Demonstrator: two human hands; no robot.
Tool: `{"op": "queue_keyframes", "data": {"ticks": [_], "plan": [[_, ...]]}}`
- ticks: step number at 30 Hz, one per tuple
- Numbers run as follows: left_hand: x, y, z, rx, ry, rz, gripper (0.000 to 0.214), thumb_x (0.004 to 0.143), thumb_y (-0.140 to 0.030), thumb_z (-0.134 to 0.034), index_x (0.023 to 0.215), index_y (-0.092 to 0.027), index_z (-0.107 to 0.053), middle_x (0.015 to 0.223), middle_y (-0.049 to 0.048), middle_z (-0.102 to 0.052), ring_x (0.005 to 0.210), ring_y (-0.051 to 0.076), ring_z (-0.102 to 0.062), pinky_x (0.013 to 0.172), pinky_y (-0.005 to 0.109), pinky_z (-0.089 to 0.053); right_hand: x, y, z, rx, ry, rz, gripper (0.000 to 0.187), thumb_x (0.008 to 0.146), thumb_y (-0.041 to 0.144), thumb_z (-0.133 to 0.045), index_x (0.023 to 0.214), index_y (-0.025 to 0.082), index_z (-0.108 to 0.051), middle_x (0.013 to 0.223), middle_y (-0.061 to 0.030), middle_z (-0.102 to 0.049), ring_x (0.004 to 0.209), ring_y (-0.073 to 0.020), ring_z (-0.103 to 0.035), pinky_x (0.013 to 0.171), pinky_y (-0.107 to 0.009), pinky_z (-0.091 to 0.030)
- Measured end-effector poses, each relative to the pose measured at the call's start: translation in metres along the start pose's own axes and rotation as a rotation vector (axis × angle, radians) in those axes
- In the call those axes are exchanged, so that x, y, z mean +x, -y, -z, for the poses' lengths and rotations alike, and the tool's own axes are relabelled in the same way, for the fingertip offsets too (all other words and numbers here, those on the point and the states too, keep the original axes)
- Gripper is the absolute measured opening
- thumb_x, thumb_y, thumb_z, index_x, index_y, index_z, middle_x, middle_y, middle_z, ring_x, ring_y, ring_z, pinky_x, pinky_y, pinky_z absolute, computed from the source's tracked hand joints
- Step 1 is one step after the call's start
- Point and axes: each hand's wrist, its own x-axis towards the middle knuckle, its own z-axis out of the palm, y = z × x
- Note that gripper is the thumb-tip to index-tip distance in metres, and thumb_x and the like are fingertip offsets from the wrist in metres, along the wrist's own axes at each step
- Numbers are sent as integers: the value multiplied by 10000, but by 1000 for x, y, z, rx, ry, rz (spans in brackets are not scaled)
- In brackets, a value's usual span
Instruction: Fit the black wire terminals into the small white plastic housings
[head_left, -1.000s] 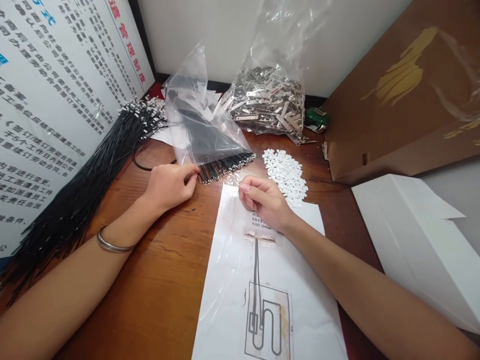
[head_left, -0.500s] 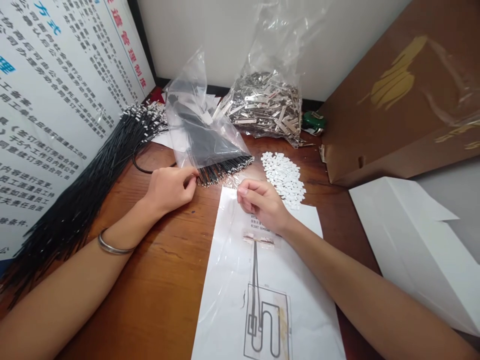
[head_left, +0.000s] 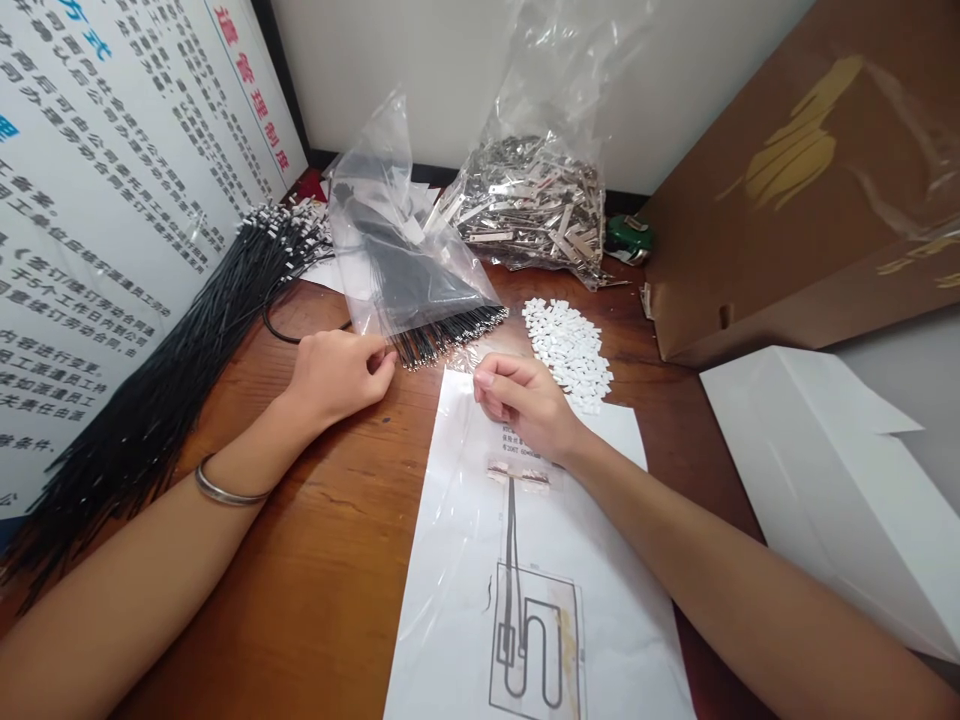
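Note:
My left hand (head_left: 337, 375) is closed, thumb against forefinger. Its fingertips are at the left edge of a fan of black wires (head_left: 450, 335) with bare metal tips, which stick out of a clear plastic bag (head_left: 409, 240). Whether a wire is between those fingers, I cannot make out. Over the top of a printed drawing sheet (head_left: 457, 560), my right hand (head_left: 525, 402) is closed in a pinch; anything inside it is hidden. Just beyond that hand lies a pile of small white plastic pieces (head_left: 568, 345).
A long bundle of black wires (head_left: 172, 350) with white ends lies at left along a printed board (head_left: 112, 200). Behind stands a clear bag of metal strips (head_left: 525, 205), beside a green tape measure (head_left: 628, 240). A brown box (head_left: 750, 270) and a white carton (head_left: 832, 480) are at right.
The view has shifted very slightly. Both hands keep nearly the same place and the same closed pose.

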Motion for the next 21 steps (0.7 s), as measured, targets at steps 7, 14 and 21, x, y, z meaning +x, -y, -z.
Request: {"op": "queue_keyframes", "data": {"ticks": [7, 14, 21], "plan": [[-2, -12, 8, 155, 96, -17, 388, 835, -372, -421, 757, -147, -726, 723, 155, -728, 666, 322, -696, 503, 318, -362, -1, 1, -1, -10, 17, 4, 349, 807, 473, -675, 636, 186, -575, 441, 77, -375, 409, -60, -270, 415, -247, -149], [-2, -11, 7, 144, 118, -43, 378, 837, -338, -412, 770, -141, -728, 736, 155, -734, 692, 313, -700, 520, 323, -380, -3, 3, -3, -92, 47, 23, 322, 865, 428, -625, 654, 192, -563, 475, 75, -362, 437, -68, -248, 435, -261, -154], [-6, -13, -1, -160, 45, -134, 287, 786, -311, -471, 603, -185, -653, 591, 64, -687, 575, 218, -635, 545, 310, -357, -5, 3, -10, -349, 22, 93, 140, 889, 293, -583, 856, 189, -670, 728, -9, -640, 571, -98, -462, 530, -262, -337]]}}
